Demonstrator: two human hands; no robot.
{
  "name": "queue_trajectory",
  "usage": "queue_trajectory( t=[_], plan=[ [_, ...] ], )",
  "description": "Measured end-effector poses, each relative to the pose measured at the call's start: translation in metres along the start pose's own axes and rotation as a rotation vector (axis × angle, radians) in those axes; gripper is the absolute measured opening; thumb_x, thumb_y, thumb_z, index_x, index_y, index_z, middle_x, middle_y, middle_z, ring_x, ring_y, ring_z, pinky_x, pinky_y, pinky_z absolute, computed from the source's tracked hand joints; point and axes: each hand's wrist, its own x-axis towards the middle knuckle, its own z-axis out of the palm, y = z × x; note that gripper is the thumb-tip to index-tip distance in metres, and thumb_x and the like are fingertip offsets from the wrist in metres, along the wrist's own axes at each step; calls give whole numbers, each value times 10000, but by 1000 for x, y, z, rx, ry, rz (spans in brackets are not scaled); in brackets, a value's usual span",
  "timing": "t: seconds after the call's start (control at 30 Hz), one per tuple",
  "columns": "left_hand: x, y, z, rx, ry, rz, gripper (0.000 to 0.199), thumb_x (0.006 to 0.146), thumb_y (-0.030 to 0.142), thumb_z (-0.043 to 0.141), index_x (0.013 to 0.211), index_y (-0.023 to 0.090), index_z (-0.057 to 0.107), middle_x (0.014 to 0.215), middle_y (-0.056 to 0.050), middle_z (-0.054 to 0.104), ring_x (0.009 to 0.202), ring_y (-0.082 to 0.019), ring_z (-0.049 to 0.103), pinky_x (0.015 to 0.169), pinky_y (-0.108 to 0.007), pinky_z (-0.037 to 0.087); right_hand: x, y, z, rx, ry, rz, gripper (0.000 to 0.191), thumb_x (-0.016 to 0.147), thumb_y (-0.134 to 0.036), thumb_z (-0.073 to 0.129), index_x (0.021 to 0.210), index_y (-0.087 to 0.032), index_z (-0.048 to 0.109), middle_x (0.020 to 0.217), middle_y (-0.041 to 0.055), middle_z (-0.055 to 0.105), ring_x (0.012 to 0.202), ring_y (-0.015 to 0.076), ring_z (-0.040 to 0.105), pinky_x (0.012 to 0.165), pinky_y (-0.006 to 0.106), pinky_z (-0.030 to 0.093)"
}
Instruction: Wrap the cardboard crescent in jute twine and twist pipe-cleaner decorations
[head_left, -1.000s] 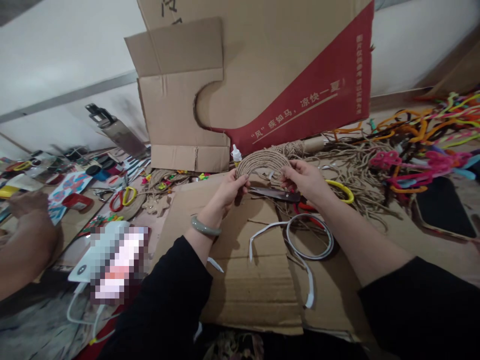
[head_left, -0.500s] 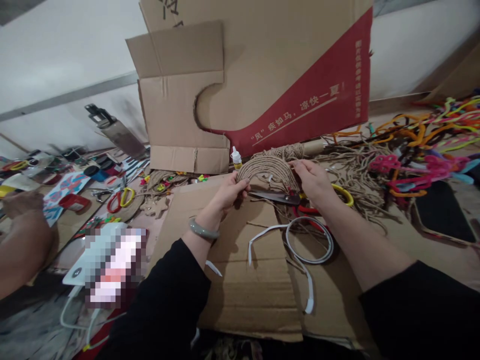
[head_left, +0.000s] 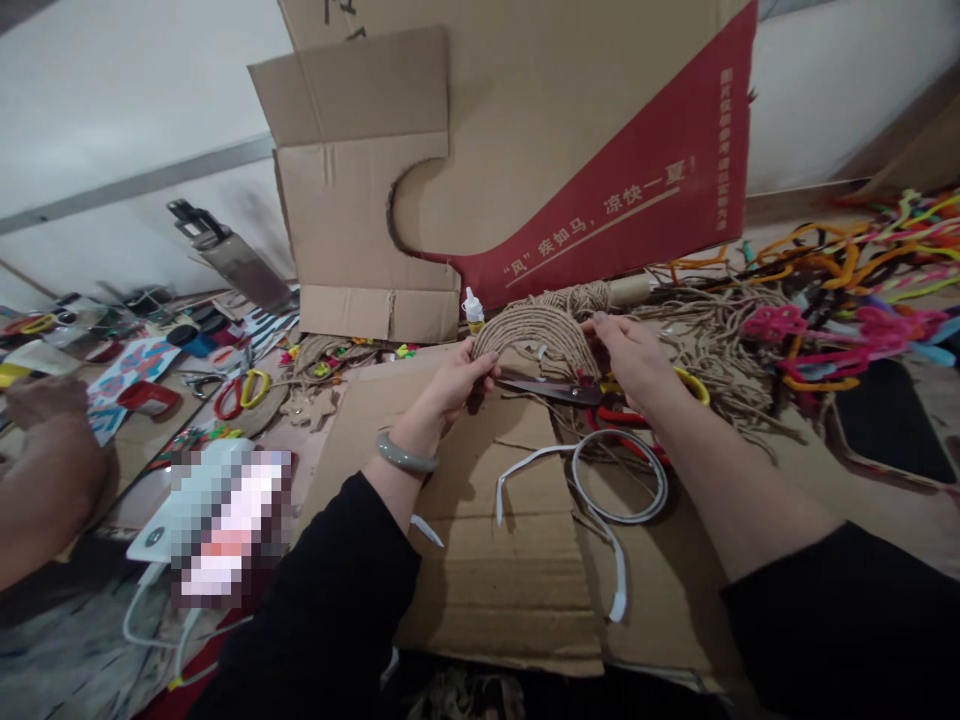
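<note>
At the far left, another person's hand (head_left: 49, 402) was over the worktop (head_left: 311, 440), near a red and blue patterned paper (head_left: 133, 385) and a red jar (head_left: 150, 398). Closer to the camera lay a white device (head_left: 191, 500) with a cable, just beside a pixelated pink and white patch. Behind them leaned a dark-topped bottle (head_left: 244, 262), with small scissors (head_left: 241, 396) with red and yellow handles in front of it.

The left hand (head_left: 456, 385), below a grey-green bangle (head_left: 406, 455), had its fingers closed on the left end of a rope arch (head_left: 536, 325), made of cord laid in curved rows. A white-tipped bottle (head_left: 472, 306) stood just behind that end, in front of a large upright cardboard (head_left: 525, 130) with a red printed area. Large scissors (head_left: 551, 388) lay under the arch, above a flat cardboard sheet (head_left: 510, 560); a white strip (head_left: 619, 515) curled nearer the camera.

The right hand (head_left: 634, 362) was at the arch's right end, its fingers bent; whether they gripped it, I cannot tell. Farther right were loose cord (head_left: 724, 365), colourful fuzzy stems (head_left: 862, 265) and a dark-screened phone (head_left: 892, 420).
</note>
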Motion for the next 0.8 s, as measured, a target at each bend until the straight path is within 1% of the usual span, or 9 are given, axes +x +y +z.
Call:
queue_trajectory(
  t=[0.13, 0.2, 0.27, 0.33, 0.37, 0.43, 0.5, 0.63, 0.8],
  plan=[
    [4, 0, -1, -3, 50, 8, 294, 719, 346, 663, 840, 188, 447, 652, 43, 570, 472, -52, 492, 424, -152, 331, -6, -7, 5, 67, -59, 83, 174, 664, -356, 662, 706, -208, 580, 598, -30, 538, 528, 124, 507, 484, 264, 480],
    [6, 0, -1, -5, 260, 184, 343, 690, 356, 704, 886, 182, 482, 750, 12, 604, 609, -71, 562, 530, -174, 404, -6, -9, 8, 144, -19, 120, 172, 663, -328, 647, 758, -208, 569, 615, -34, 550, 507, 119, 510, 445, 253, 463],
    [4, 3, 1, 36, 560, 465, 370, 654, 350, 747, 891, 175, 523, 825, 2, 604, 730, -75, 568, 636, -184, 424, -7, -10, 11, 196, 48, 120, 176, 671, -310, 630, 788, -207, 548, 638, -29, 567, 512, 117, 525, 430, 236, 444],
    [-2, 6, 7, 119, 672, 593, 308, 684, 400, 721, 799, 166, 556, 739, 18, 570, 669, -66, 523, 624, -191, 403, -9, -12, 15, 222, 64, 104, 174, 681, -301, 622, 798, -210, 532, 641, -30, 568, 526, 112, 532, 447, 225, 444],
    [-6, 8, 12, 138, 601, 566, 306, 715, 436, 685, 716, 161, 551, 644, 32, 533, 599, -61, 488, 591, -196, 388, -12, -12, 18, 225, 55, 90, 171, 685, -303, 620, 795, -212, 526, 637, -33, 564, 527, 107, 528, 460, 224, 449],
    [-15, 10, 23, 131, 296, 369, 377, 710, 484, 669, 601, 152, 527, 542, 32, 504, 528, -63, 467, 522, -200, 359, -20, -13, 26, 206, 16, 55, 171, 693, -323, 616, 783, -215, 518, 645, -37, 565, 530, 102, 518, 487, 231, 462],
    [-20, 11, 32, 47, 116, 167, 341, 660, 459, 719, 713, 147, 592, 638, 12, 585, 554, -73, 520, 470, -191, 329, -28, -13, 33, 126, -65, -12, 183, 702, -351, 612, 792, -209, 539, 686, -26, 588, 564, 111, 534, 516, 247, 473],
    [-22, 11, 35, -142, 52, 0, 340, 601, 371, 779, 782, 123, 633, 690, 4, 619, 547, -53, 524, 473, -175, 358, -35, -16, 33, -151, -259, -210, 266, 803, -413, 513, 881, -182, 621, 772, 20, 645, 656, 140, 575, 594, 272, 471],
    [-16, 12, 26, -378, 107, -47, 328, 558, 293, 812, 707, 129, 570, 598, 44, 576, 491, -44, 514, 491, -179, 441, -28, -23, -21, -898, -247, -375, 256, 835, -345, 490, 965, -201, 657, 785, 48, 679, 665, 168, 589, 605, 281, 427]
  ],
)
